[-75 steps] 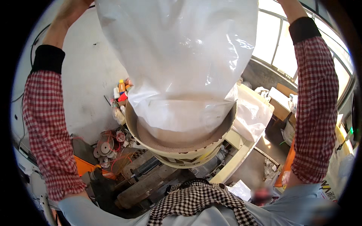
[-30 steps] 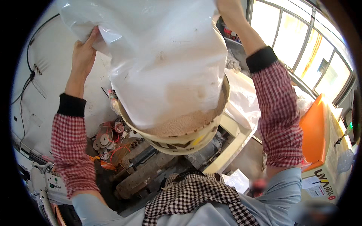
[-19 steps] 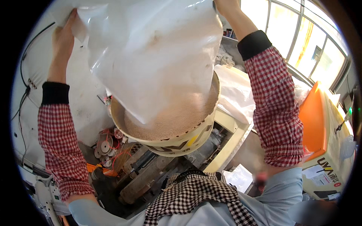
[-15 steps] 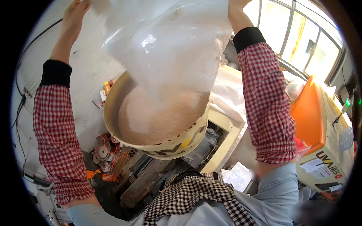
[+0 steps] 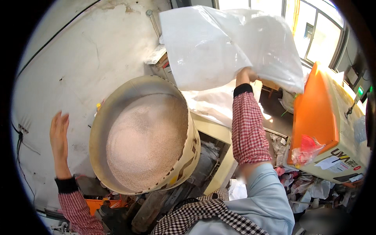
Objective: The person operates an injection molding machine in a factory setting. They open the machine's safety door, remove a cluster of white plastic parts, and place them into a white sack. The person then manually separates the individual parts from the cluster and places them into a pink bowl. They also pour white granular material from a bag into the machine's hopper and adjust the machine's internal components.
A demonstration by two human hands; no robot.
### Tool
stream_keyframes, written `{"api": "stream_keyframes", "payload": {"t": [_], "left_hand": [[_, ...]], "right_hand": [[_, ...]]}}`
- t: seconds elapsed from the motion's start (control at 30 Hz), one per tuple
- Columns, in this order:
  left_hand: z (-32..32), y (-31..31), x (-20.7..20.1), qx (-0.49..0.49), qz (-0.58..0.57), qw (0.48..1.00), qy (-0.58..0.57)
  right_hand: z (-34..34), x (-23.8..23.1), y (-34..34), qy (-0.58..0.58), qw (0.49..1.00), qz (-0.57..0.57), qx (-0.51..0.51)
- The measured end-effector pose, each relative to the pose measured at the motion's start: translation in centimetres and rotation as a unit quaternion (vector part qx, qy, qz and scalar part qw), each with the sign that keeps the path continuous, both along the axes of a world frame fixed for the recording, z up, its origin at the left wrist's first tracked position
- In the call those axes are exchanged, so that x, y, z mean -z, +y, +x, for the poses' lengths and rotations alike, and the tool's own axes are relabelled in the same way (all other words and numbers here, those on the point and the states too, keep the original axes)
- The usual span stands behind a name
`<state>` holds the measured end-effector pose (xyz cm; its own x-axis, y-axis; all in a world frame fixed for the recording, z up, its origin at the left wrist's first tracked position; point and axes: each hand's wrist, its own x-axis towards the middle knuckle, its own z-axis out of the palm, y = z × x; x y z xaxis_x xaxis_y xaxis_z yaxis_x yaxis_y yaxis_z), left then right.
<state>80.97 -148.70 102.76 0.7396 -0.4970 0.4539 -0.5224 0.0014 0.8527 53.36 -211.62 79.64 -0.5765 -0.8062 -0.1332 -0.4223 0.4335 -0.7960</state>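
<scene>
The right hand (image 5: 244, 74) is raised and clenched around a lower edge of a large white plastic sack (image 5: 231, 47), which hangs crumpled and slack up at the top of the view, off to the right of a round cream hopper (image 5: 184, 156). The hopper sits tilted atop a machine and is filled nearly to its rim with fine pinkish-tan granules (image 5: 145, 141). The left hand (image 5: 58, 131) is spread wide with fingers apart, holding nothing, raised beside the hopper's left wall against a stained white wall (image 5: 78, 58). To the right stands an orange-and-cream machine (image 5: 317, 113) with a small red bag (image 5: 307, 147) lying against it, just above scattered litter.
</scene>
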Motion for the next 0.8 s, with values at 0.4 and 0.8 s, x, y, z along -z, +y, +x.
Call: {"api": "stream_keyframes", "payload": {"t": [0.4, 0.8], "left_hand": [[-3.2, 13.3, 13.6, -0.261, 0.0, 0.961, 0.093], [-16.1, 13.4, 45.4, -0.02, 0.532, 0.824, 0.195]], "right_hand": [[14.5, 23.4, 5.2, -0.416, 0.899, 0.062, -0.122], [4.1, 33.7, 27.9, -0.264, 0.908, -0.024, -0.326]]}}
